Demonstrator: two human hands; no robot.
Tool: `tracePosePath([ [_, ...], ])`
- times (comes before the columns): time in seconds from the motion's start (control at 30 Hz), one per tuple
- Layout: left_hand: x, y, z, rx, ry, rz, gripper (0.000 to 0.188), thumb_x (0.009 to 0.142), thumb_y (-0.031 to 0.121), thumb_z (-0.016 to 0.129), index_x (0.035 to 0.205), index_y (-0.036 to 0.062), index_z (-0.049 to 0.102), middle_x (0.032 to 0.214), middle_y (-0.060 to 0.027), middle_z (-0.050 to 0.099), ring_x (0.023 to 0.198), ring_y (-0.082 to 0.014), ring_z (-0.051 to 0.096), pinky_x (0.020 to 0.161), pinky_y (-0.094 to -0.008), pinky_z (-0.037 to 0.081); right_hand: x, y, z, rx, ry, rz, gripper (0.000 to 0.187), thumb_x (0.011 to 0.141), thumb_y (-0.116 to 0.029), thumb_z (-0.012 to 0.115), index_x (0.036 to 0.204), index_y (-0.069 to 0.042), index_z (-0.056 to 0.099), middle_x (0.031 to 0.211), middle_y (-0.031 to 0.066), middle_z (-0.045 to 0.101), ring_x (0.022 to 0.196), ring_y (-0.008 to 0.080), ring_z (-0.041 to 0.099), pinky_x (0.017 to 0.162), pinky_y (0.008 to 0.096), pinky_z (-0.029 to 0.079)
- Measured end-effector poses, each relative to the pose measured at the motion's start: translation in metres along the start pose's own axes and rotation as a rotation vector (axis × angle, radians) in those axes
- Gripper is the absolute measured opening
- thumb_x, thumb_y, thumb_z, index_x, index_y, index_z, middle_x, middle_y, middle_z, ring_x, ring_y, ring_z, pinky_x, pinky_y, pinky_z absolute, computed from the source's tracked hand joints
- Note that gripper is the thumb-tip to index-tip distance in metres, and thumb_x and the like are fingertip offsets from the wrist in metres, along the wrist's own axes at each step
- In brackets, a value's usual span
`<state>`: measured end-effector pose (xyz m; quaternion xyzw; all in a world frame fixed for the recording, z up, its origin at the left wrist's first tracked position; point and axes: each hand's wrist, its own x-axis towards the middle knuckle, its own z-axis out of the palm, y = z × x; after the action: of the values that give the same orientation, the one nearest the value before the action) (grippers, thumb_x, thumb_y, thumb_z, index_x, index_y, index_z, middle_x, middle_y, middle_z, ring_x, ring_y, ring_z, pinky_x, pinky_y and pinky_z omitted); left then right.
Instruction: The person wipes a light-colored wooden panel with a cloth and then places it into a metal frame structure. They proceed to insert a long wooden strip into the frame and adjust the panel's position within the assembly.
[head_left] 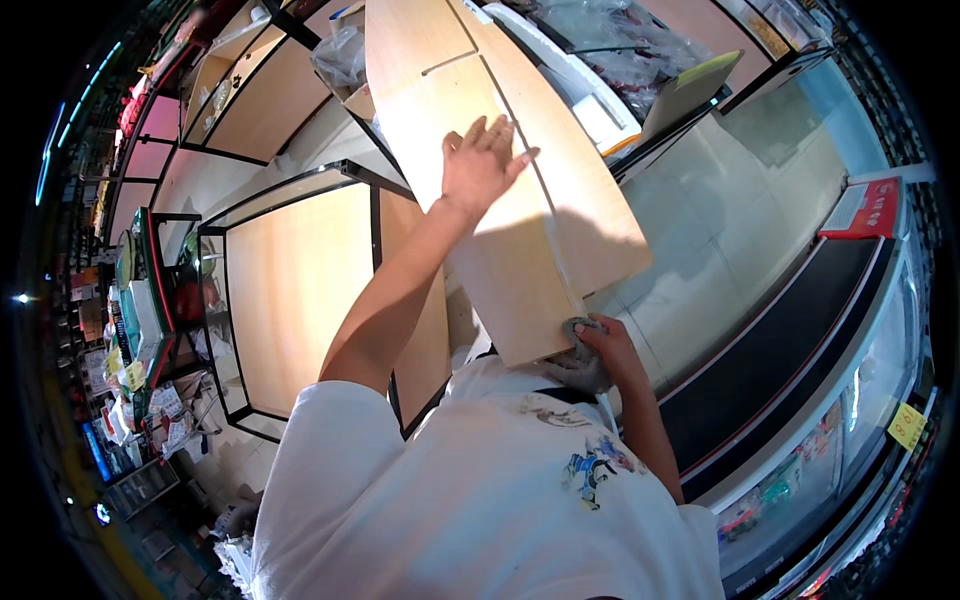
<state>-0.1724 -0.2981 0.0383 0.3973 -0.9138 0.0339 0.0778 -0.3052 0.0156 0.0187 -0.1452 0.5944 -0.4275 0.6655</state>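
Observation:
Long light-wood boards (430,95) with a dark slot running between them stretch away in front of me. Flat on them, fingers spread, lies my left hand (480,165), its fingertips near the slot. My right hand (608,350) is at the near end of the boards, by my waist. Its fingers are closed on a grey cloth (580,365), bunched up against the boards' near edge. A shadow falls across the near part of the wood.
To the left stands a black-framed unit with a wooden panel (300,290). A white foam box (575,85) with plastic bags lies beyond the boards at right. A glass display case (840,440) with a dark top and a red box (868,208) stands far right. Tiled floor (740,190) lies between.

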Motion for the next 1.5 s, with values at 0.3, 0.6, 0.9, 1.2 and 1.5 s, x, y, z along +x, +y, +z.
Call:
tracePosePath([
  [0.3,-0.004,-0.022,0.005,0.052,-0.036,0.100,0.065,0.100,0.059,0.039,0.153,0.0206,0.036,0.158,0.0003,0.036,0.146,-0.0218,0.031,0.111,-0.0530,0.028,-0.007,-0.003,0.006,0.043,0.005,0.022,0.027,0.091,-0.020,0.067,0.106,0.003,0.068,0.088,0.0050,0.069,0.074,0.0113,0.063,0.072,0.0262,0.050],
  [0.6,0.088,-0.086,0.009,0.109,0.079,0.497,0.024,0.094,0.033,0.061,0.106,0.0120,0.066,0.092,-0.0090,0.069,0.075,-0.0293,0.069,0.063,-0.0402,0.057,-0.003,0.004,0.001,-0.028,0.027,-0.016,0.029,0.090,-0.021,0.068,0.105,0.004,0.069,0.087,0.0049,0.068,0.076,0.0109,0.061,0.071,0.0259,0.048],
  [0.9,0.130,-0.075,-0.019,0.339,-0.238,0.988,0.032,0.082,0.003,0.056,0.114,0.0069,0.057,0.112,-0.0058,0.064,0.102,-0.0264,0.066,0.072,-0.0356,0.060,-0.002,0.009,0.001,0.008,0.057,0.000,0.028,0.090,-0.018,0.070,0.107,0.003,0.068,0.089,0.0041,0.070,0.078,0.0109,0.065,0.072,0.0267,0.052],
  [1.2,0.137,-0.084,-0.010,0.051,-0.251,0.965,0.025,0.086,0.006,0.054,0.111,0.0077,0.056,0.102,-0.0059,0.063,0.094,-0.0283,0.066,0.079,-0.0379,0.057,-0.005,0.009,0.009,0.000,0.125,-0.046,0.028,0.089,-0.021,0.069,0.101,0.003,0.069,0.083,0.0048,0.068,0.072,0.0112,0.061,0.067,0.0272,0.049],
  [1.5,0.138,-0.070,-0.005,0.195,-0.196,1.002,0.017,0.085,0.003,0.052,0.102,0.0052,0.053,0.100,-0.0080,0.064,0.092,-0.0301,0.067,0.076,-0.0393,0.057,-0.010,0.004,0.013,-0.007,0.157,-0.054,0.028,0.089,-0.022,0.069,0.099,0.004,0.069,0.082,0.0036,0.067,0.070,0.0101,0.058,0.067,0.0267,0.047],
])
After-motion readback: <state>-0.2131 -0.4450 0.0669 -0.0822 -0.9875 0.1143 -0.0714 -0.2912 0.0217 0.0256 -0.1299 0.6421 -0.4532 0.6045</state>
